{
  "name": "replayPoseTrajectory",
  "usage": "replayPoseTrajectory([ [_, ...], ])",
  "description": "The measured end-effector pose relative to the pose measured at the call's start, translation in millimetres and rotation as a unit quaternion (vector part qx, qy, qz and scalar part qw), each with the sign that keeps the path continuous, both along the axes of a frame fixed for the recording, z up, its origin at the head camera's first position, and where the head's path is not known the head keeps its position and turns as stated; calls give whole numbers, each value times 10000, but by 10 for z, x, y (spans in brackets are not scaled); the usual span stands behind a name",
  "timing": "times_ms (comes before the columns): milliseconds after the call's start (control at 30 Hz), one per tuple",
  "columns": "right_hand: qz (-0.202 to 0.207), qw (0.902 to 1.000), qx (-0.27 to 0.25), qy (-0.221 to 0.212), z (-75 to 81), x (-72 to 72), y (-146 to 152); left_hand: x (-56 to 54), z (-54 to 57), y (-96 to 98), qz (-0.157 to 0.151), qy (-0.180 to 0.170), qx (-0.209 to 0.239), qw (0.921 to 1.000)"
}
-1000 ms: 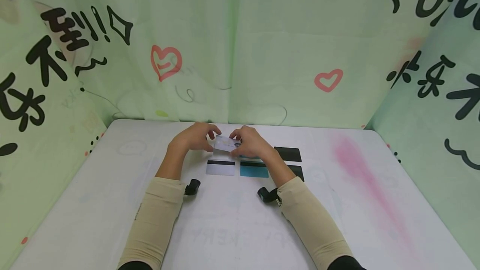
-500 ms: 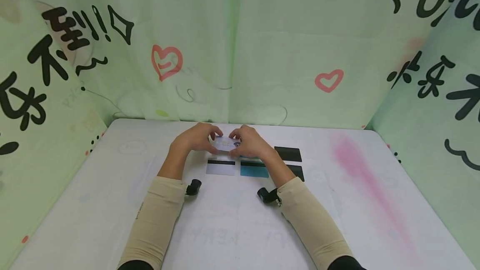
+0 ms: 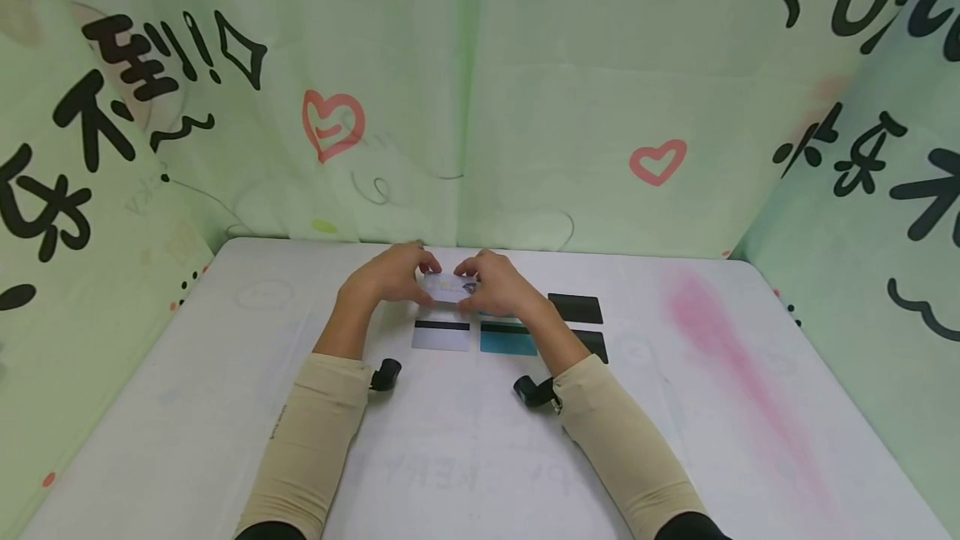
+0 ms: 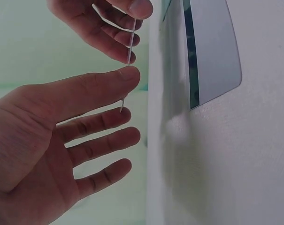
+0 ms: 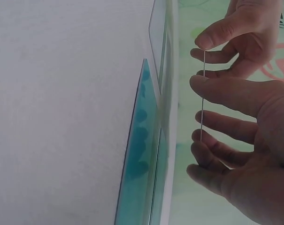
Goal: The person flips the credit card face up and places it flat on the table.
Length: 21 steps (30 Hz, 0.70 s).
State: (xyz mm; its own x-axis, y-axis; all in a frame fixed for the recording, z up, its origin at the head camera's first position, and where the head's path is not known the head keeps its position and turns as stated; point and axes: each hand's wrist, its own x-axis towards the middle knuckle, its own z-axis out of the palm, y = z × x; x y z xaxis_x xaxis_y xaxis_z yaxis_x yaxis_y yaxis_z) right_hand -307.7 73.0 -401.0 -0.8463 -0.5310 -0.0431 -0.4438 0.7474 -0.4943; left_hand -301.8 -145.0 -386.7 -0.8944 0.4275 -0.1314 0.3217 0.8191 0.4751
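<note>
1. Card (image 3: 448, 288) is up over the far middle of the table (image 3: 442, 448).
2. Left hand (image 3: 392, 275) has just come in closer and pinches its left end.
3. Right hand (image 3: 497, 285) pinches its right end, so both hold it.

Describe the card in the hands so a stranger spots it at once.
Find the white table in front of the green cloth and look toward its far edge. There, the left hand and right hand hold a pale card. Unlike the cards lying nearby, it is raised off the table.
</note>
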Motion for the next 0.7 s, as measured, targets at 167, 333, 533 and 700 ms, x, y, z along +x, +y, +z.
replayPoseTrajectory([
  [167,-9,10000,14,-50,0,-12,-6,-4,-1,-21,46,28,-73,10000],
  [333,-32,9998,145,-97,-5,-34,-3,-1,-8,-31,53,-11,-82,10000],
  [533,-50,9994,266,-212,-21,-51,-14,8,-20,-38,76,-52,-192,9998],
  [700,46,9993,328,-193,-43,-59,-15,-6,-36,-30,41,-16,-240,9997],
])
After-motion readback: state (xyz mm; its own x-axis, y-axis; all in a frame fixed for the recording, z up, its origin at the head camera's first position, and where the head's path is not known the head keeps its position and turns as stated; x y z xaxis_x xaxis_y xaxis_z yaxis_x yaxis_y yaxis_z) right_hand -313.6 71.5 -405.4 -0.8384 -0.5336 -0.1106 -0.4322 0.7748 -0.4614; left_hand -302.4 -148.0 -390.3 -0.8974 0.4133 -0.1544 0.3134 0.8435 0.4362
